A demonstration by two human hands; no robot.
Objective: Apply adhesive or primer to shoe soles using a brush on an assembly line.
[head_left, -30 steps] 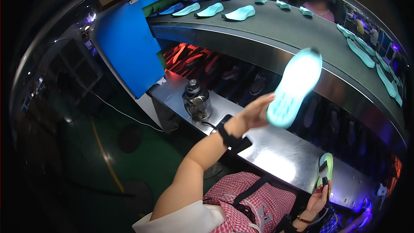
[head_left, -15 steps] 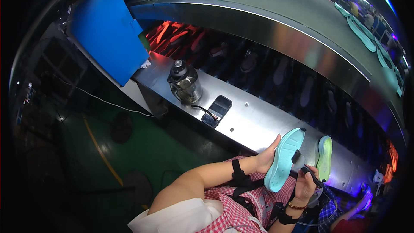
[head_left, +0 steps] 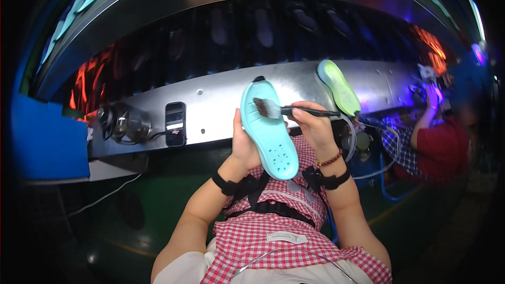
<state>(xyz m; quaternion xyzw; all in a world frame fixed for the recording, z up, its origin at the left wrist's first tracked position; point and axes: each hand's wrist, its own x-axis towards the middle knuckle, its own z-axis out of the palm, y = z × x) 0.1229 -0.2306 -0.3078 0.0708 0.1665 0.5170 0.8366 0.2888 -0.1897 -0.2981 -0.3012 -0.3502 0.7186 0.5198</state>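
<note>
A turquoise shoe sole (head_left: 269,131) is held up in front of me, its hollow inner side facing me. My left hand (head_left: 244,147) is closed around its left edge, with part of the fingers hidden behind it. In my right hand (head_left: 314,129) is the dark handle of a brush (head_left: 268,108), pinched between thumb and fingers. The brush's bristles touch the inside of the sole near its upper end. A yellow-green sole (head_left: 341,88) with a turquoise rim lies on the metal ledge to the right of my right hand.
A metal ledge (head_left: 226,99) runs across ahead of me. At its left stand a glass jar (head_left: 131,123) with a dark top and a black phone-like device (head_left: 175,123). Behind it is a dark opening with hanging soles and red glow. A co-worker in red (head_left: 444,147) sits at the right.
My view has turned to the right, so the ledge now runs nearly level. The brush has come onto the sole's inner surface near its upper end. Both hands keep their holds.
</note>
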